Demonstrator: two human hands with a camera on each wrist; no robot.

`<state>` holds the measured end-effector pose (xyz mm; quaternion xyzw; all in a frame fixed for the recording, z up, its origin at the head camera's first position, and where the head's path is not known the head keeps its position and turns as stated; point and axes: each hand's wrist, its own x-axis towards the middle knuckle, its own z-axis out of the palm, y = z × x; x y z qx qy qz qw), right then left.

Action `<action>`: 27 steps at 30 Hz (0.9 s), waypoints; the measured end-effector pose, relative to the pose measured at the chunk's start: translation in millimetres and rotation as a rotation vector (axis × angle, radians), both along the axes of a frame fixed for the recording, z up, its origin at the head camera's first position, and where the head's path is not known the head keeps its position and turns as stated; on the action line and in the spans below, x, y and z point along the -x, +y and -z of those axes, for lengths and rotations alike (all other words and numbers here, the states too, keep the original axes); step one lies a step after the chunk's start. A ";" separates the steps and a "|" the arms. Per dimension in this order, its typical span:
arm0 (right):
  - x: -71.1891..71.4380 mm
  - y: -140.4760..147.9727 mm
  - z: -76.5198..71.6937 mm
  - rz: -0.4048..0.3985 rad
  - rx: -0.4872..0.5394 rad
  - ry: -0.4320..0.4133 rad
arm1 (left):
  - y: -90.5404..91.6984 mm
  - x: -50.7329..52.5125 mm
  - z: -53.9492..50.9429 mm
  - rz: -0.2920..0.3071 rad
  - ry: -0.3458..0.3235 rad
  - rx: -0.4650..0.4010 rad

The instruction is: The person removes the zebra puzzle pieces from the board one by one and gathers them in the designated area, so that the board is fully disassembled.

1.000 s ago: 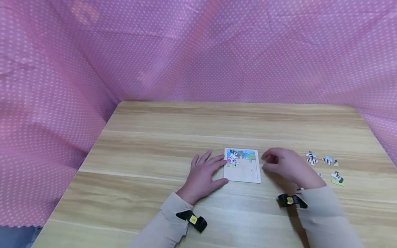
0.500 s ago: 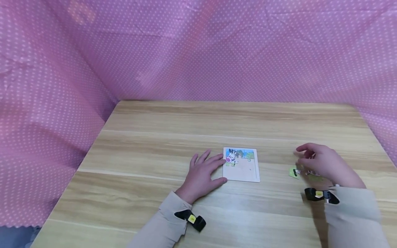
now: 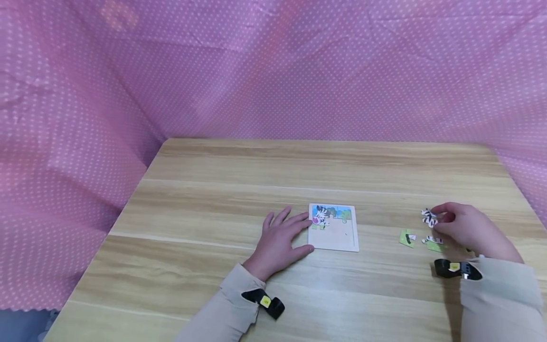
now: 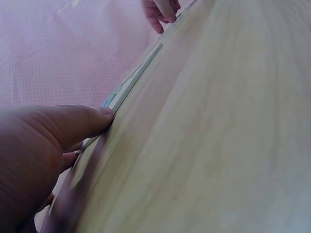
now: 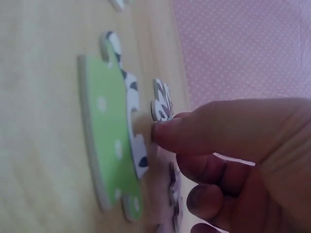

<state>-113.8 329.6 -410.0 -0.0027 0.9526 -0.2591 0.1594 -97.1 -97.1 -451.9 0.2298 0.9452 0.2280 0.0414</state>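
My left hand (image 3: 279, 244) lies on the table with its fingers spread. Its fingertips and thumb (image 4: 92, 121) touch the left edge of a square puzzle board (image 3: 337, 240). Joined pieces along the board's top and left side show a zebra's head, trees and sky; the rest of its bed is bare. To the right, my right hand (image 3: 476, 230) pinches a black-and-white striped puzzle piece (image 3: 428, 218) at its right edge, between thumb and index finger. From the right wrist, that striped piece (image 5: 161, 99) appears by the thumb tip; the exact contact is partly hidden.
Nearer me than the striped piece lie a green puzzle piece (image 3: 407, 238) and a green-and-striped puzzle piece (image 3: 435, 243). My right hand partly hides other pieces. A pink dotted cloth (image 3: 273, 71) hangs behind the wooden table (image 3: 213, 209).
From beside the board, my right hand has moved right to the loose pieces and now pinches the striped one. Pieces it had covered are now visible. My left hand has stayed put.
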 end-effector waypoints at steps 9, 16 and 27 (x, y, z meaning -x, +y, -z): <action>2.0 0.7 3.7 0.031 0.016 -0.015 | -0.4 -0.7 -1.8 0.003 -0.008 0.002; 3.2 -3.7 2.6 0.020 -0.007 0.024 | 0.0 -0.7 -3.1 0.005 -0.013 0.004; 5.2 -24.2 -2.9 0.033 0.028 0.015 | 0.1 -0.1 -1.8 0.005 -0.005 0.008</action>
